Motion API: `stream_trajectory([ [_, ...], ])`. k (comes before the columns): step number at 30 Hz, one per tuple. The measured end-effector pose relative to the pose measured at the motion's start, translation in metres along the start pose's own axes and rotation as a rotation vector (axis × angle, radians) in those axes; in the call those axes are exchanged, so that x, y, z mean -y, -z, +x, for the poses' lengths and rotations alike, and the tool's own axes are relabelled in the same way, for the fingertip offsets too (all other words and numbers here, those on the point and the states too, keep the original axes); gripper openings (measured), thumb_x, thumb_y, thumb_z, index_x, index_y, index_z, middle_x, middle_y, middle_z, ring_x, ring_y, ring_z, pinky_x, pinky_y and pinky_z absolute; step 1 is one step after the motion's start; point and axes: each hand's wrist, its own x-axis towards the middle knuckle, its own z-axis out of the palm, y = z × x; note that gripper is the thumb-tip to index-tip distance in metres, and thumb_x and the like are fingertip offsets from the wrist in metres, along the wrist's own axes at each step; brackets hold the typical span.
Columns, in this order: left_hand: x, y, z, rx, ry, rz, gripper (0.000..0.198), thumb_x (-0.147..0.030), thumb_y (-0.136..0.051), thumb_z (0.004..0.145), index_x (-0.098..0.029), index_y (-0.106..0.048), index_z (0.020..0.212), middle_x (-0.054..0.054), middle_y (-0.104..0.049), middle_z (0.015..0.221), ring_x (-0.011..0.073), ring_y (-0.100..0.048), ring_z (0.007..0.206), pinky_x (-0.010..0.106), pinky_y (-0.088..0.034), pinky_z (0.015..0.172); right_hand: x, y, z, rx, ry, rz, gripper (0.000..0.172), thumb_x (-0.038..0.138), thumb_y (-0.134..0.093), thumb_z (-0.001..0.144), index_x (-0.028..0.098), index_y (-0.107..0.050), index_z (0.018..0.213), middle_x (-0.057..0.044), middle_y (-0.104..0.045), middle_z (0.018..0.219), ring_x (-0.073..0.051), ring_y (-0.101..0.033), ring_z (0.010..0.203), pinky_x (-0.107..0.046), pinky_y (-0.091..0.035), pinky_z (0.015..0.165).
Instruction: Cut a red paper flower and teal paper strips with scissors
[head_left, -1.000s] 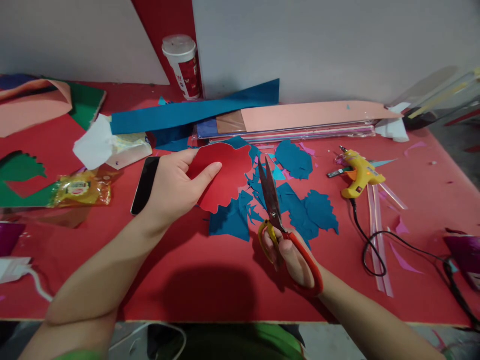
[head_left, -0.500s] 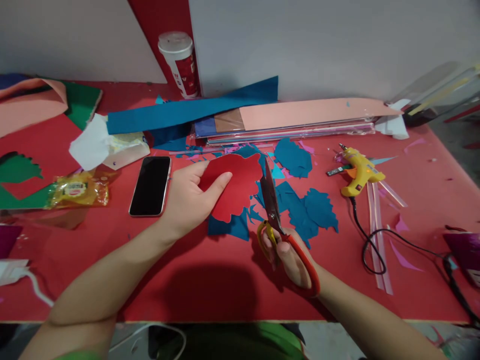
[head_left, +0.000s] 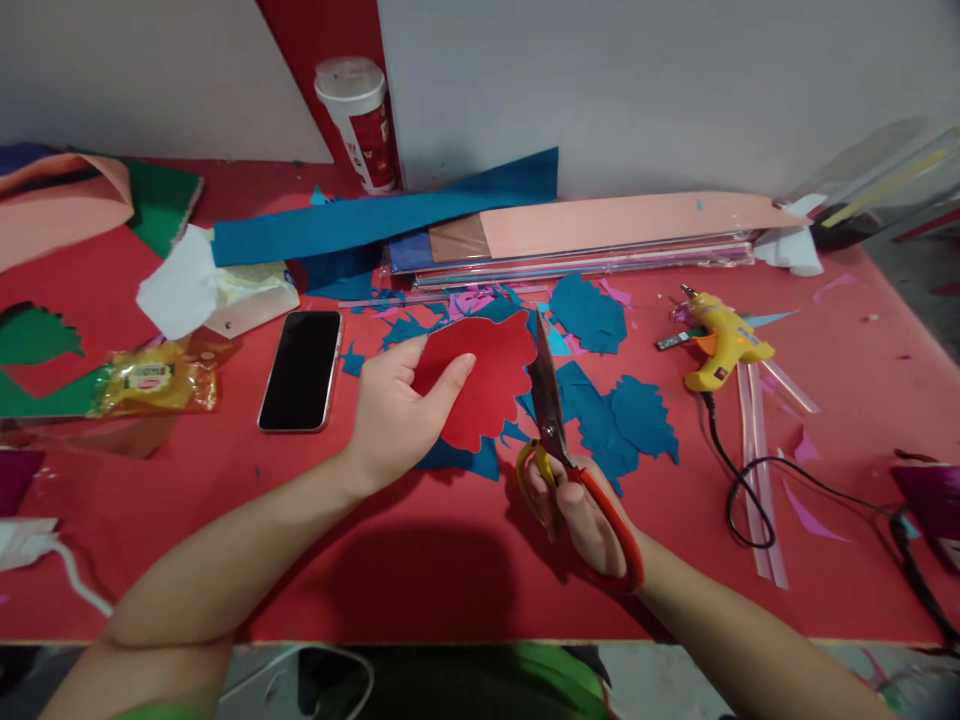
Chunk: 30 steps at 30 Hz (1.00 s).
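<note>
My left hand (head_left: pixel 397 415) pinches a red paper cut-out (head_left: pixel 484 375) with a scalloped edge, thumb on top, held just above the red table (head_left: pixel 420 570). My right hand (head_left: pixel 589 515) grips scissors (head_left: pixel 555 430) with red and yellow handles. Their blades point away from me and touch the right edge of the red cut-out. Blue paper scraps (head_left: pixel 619 420) lie under and around the cut-out.
A black phone (head_left: pixel 301 368) lies left of my left hand. A yellow glue gun (head_left: pixel 720 345) with a black cord (head_left: pixel 742 490) and clear glue sticks sits at the right. Blue and pink paper sheets (head_left: pixel 600 225), a lidded cup (head_left: pixel 361 120), tissues (head_left: pixel 191 285) and a snack packet (head_left: pixel 154 380) line the back and left.
My left hand has carried the red cut-out to the right, uncovering the phone, until its edge meets the scissor blades. My right hand with the scissors has hardly moved.
</note>
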Motion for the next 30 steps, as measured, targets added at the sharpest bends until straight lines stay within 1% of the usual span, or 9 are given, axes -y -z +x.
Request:
stream_trajectory([
  [9, 0.0018, -0.0038, -0.0028, 0.016, 0.039, -0.077, 0.018, -0.023, -0.058, 0.075, -0.014, -0.066, 0.089, 0.003, -0.07, 0.089, 0.0153, -0.065, 0.078, 0.025, -0.053, 0.072, 0.0013, -0.002, -0.0012, -0.004, -0.005, 0.069, 0.056, 0.074, -0.026, 0.074, 0.02, -0.034, 0.062, 0.003, -0.037, 0.047, -0.008, -0.032, 0.04, -0.023, -0.025, 0.038],
  [21, 0.0019, -0.0044, -0.0033, 0.005, 0.035, -0.064, 0.017, -0.023, -0.058, 0.075, -0.015, -0.066, 0.088, 0.003, -0.07, 0.088, 0.0162, -0.065, 0.079, 0.027, -0.053, 0.072, 0.0053, -0.0031, -0.0019, -0.028, -0.017, 0.077, 0.055, 0.073, -0.028, 0.074, 0.02, -0.033, 0.062, 0.004, -0.035, 0.046, -0.008, -0.03, 0.039, -0.024, -0.023, 0.038],
  [30, 0.0017, -0.0035, -0.003, 0.013, 0.043, -0.07, 0.017, -0.023, -0.058, 0.075, -0.014, -0.066, 0.087, 0.003, -0.07, 0.087, 0.0154, -0.065, 0.078, 0.025, -0.053, 0.071, 0.0014, -0.0023, -0.002, -0.026, 0.003, 0.083, 0.053, 0.071, -0.029, 0.076, 0.02, -0.031, 0.058, 0.004, -0.033, 0.045, -0.008, -0.031, 0.039, -0.024, -0.022, 0.038],
])
